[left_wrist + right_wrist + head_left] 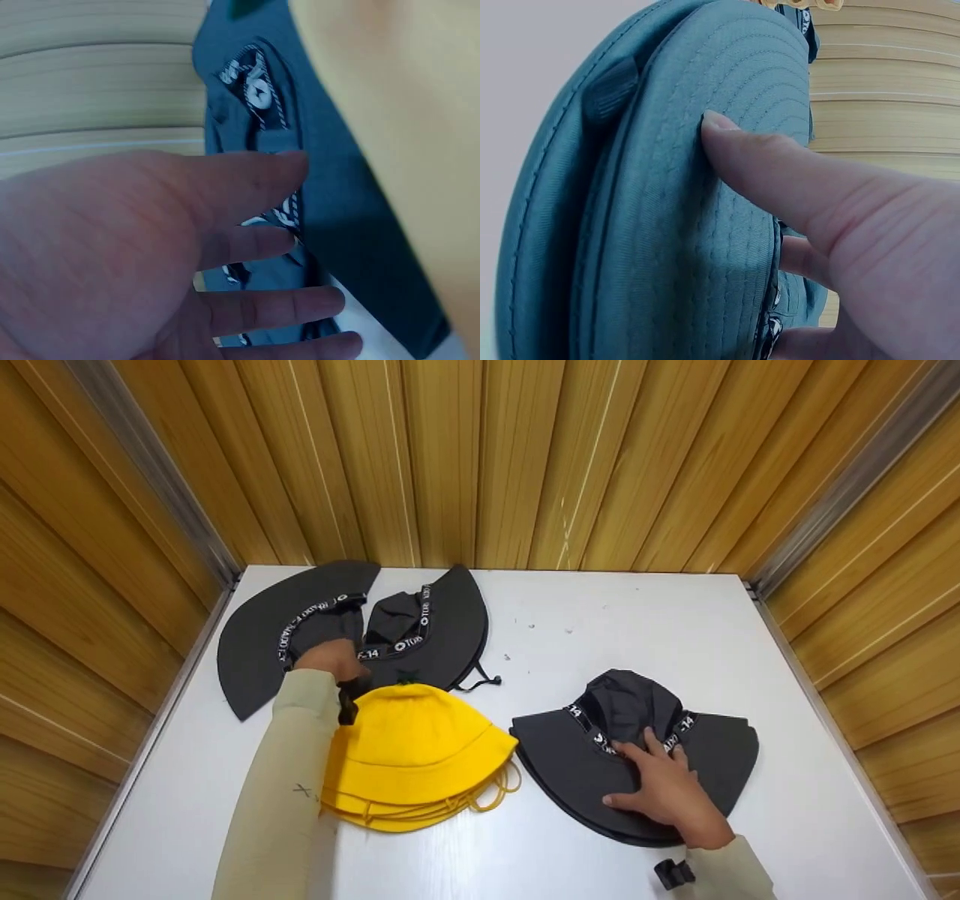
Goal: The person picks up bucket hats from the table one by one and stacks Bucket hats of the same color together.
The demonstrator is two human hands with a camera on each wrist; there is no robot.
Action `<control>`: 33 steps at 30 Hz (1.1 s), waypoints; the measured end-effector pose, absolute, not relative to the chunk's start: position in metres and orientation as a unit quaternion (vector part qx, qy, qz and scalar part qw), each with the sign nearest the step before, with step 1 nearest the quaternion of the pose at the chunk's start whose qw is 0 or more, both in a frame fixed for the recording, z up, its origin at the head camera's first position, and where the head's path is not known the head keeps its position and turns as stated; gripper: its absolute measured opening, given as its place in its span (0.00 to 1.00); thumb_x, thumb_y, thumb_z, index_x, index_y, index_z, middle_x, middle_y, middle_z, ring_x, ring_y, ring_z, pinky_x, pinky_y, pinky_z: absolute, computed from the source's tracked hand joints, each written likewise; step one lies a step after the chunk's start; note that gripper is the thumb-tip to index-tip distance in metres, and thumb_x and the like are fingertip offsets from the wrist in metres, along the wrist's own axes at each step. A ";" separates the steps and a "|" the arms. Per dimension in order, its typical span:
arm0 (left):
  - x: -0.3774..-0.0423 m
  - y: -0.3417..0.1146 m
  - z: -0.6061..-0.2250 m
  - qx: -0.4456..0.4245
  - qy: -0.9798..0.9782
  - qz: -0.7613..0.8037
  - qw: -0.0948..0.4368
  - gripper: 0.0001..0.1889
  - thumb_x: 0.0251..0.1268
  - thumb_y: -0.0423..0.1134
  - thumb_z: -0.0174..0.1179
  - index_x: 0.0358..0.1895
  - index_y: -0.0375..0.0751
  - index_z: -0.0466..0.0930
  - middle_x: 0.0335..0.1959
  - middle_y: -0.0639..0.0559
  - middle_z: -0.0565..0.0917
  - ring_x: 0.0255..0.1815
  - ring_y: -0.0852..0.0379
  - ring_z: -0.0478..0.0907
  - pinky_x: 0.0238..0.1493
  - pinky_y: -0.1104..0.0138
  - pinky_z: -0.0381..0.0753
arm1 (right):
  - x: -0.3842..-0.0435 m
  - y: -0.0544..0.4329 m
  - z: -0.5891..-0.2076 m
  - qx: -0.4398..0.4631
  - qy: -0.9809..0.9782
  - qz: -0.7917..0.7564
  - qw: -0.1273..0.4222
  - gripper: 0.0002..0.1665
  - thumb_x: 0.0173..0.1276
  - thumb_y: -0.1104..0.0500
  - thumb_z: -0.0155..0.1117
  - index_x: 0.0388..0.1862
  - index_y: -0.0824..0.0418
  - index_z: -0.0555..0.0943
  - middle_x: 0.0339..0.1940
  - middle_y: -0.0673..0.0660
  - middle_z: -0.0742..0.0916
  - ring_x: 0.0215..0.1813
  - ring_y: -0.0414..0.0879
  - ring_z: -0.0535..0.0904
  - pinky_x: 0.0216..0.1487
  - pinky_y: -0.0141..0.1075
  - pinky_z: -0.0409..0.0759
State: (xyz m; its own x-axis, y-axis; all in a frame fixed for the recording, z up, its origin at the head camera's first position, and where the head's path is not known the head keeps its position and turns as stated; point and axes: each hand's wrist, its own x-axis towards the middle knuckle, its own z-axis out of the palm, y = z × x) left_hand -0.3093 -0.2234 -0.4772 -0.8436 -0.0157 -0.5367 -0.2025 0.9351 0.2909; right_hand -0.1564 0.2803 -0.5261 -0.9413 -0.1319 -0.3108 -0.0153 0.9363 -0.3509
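At the left back lies a dark bucket hat [259, 637] with lettered tape along its inner band, beside another dark hat [457, 622] with a cord. My left hand [330, 658] is over the first hat's crown; in the left wrist view its fingers [277, 307] are straight, and whether they touch the fabric I cannot tell. On the right is a stack of dark bucket hats [570, 772], the top one's crown sunken. My right hand [667, 789] rests on it with spread fingers; its thumb [742, 150] lies on the stitched brim.
Between the dark hats sits a stack of yellow bucket hats [420, 735] with yellow cords, partly behind my left forearm. Everything lies on a white table [615, 622], with wood-patterned walls [517, 465] at the back and sides. Small specks dot the tabletop near the back.
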 end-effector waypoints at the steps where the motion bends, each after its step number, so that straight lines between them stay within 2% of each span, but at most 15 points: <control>1: -0.308 -0.225 -0.479 -0.064 0.942 0.175 0.278 0.31 0.69 0.50 0.62 0.66 0.30 0.75 0.64 0.32 0.79 0.55 0.39 0.77 0.65 0.44 0.78 | -0.156 0.280 -0.526 -0.038 0.970 -0.174 0.167 0.56 0.51 0.35 0.81 0.76 0.54 0.70 0.81 0.78 0.55 0.72 0.93 0.45 0.58 0.88 0.52; 8: -0.308 -0.234 -0.493 -0.094 0.932 0.213 0.279 0.40 0.65 0.53 0.69 0.70 0.27 0.68 0.67 0.31 0.75 0.62 0.38 0.74 0.72 0.43 0.72 | -0.155 0.279 -0.529 -0.040 0.971 -0.173 0.160 0.57 0.50 0.34 0.81 0.76 0.53 0.71 0.80 0.79 0.56 0.72 0.93 0.45 0.58 0.89 0.52; 17: -0.314 -0.242 -0.501 -0.118 0.912 0.289 0.266 0.40 0.69 0.50 0.66 0.74 0.26 0.63 0.73 0.31 0.69 0.68 0.37 0.70 0.77 0.43 0.66 | -0.155 0.277 -0.530 -0.039 0.970 -0.177 0.160 0.57 0.51 0.34 0.81 0.76 0.53 0.70 0.81 0.78 0.55 0.72 0.93 0.45 0.58 0.88 0.52; 21: -0.316 -0.241 -0.503 -0.111 0.896 0.357 0.242 0.39 0.75 0.46 0.60 0.81 0.33 0.54 0.81 0.34 0.59 0.80 0.35 0.58 0.80 0.43 0.58 | -0.154 0.277 -0.530 -0.041 0.971 -0.175 0.155 0.56 0.51 0.35 0.81 0.76 0.54 0.71 0.80 0.78 0.56 0.72 0.93 0.46 0.58 0.88 0.53; 24: -0.314 -0.237 -0.501 -0.085 0.892 0.391 0.211 0.37 0.79 0.43 0.55 0.83 0.38 0.49 0.83 0.36 0.53 0.83 0.35 0.50 0.82 0.42 0.54 | -0.154 0.277 -0.531 -0.042 0.972 -0.175 0.152 0.56 0.51 0.35 0.81 0.75 0.54 0.71 0.80 0.78 0.56 0.72 0.93 0.45 0.58 0.88 0.53; 30: -0.302 -0.222 -0.489 0.008 0.921 0.373 0.112 0.25 0.79 0.39 0.55 0.75 0.40 0.67 0.71 0.37 0.74 0.72 0.38 0.70 0.75 0.43 0.68 | -0.153 0.276 -0.533 -0.036 0.971 -0.178 0.154 0.57 0.50 0.34 0.81 0.76 0.54 0.71 0.81 0.78 0.56 0.72 0.93 0.45 0.59 0.88 0.52; 33: -0.294 -0.213 -0.479 0.040 0.934 0.348 0.070 0.25 0.79 0.39 0.56 0.75 0.42 0.69 0.70 0.39 0.77 0.71 0.39 0.73 0.73 0.43 0.72 | -0.152 0.276 -0.532 -0.035 0.971 -0.177 0.154 0.58 0.49 0.34 0.81 0.76 0.54 0.71 0.81 0.78 0.56 0.72 0.93 0.45 0.59 0.88 0.53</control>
State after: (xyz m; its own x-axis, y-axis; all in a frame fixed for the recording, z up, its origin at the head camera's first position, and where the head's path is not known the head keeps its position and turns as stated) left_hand -0.2939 -0.2129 -0.4789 -0.9869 0.1231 -0.1041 0.0251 0.7551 0.6551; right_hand -0.1520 0.2760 -0.5321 -0.9503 -0.1229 -0.2861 -0.0139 0.9347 -0.3553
